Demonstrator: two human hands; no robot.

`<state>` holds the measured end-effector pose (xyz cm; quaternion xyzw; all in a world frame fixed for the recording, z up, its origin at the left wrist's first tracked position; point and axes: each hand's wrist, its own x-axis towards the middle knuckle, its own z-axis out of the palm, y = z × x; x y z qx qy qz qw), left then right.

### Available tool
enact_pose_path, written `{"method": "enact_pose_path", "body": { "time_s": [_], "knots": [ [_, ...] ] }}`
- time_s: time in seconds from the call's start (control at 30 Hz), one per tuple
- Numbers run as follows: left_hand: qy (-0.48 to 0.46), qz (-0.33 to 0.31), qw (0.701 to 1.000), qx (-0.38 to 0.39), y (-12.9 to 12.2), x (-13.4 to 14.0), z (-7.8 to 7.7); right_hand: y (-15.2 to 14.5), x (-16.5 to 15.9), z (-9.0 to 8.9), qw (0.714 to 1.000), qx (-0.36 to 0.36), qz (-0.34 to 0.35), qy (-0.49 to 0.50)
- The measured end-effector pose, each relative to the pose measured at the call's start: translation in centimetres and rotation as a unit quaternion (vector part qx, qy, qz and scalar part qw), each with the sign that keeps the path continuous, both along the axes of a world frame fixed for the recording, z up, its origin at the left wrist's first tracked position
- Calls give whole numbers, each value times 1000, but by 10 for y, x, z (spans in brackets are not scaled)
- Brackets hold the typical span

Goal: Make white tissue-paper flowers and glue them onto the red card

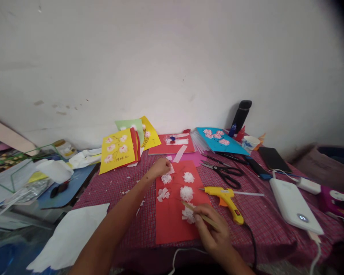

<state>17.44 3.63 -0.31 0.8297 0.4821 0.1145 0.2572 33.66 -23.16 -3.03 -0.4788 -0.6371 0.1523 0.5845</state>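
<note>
The head camera looks forward and down across the table [101, 187] wallward.

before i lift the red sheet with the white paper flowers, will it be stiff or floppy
The red sheet looks thin and lies flat, so it would likely bend somewhat if lifted by one edge. It should be light, seeming to be just paper. The white flowers look fragile: being ruffled, they could crush easily.
</note>
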Motion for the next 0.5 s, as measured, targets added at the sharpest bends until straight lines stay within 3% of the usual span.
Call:
{"method": "enact_pose_path", "body": {
  "time_s": [0.27, 0.5],
  "knots": [
    [0, 13, 999, 35, 4, -1, -3, 1, 0, -2, 1000, -3, -7, -14],
    [-20, 17, 999, 19, 4, 2, -5, 0, 0, -3, 1000, 4, -9, -14]
  ]
}}
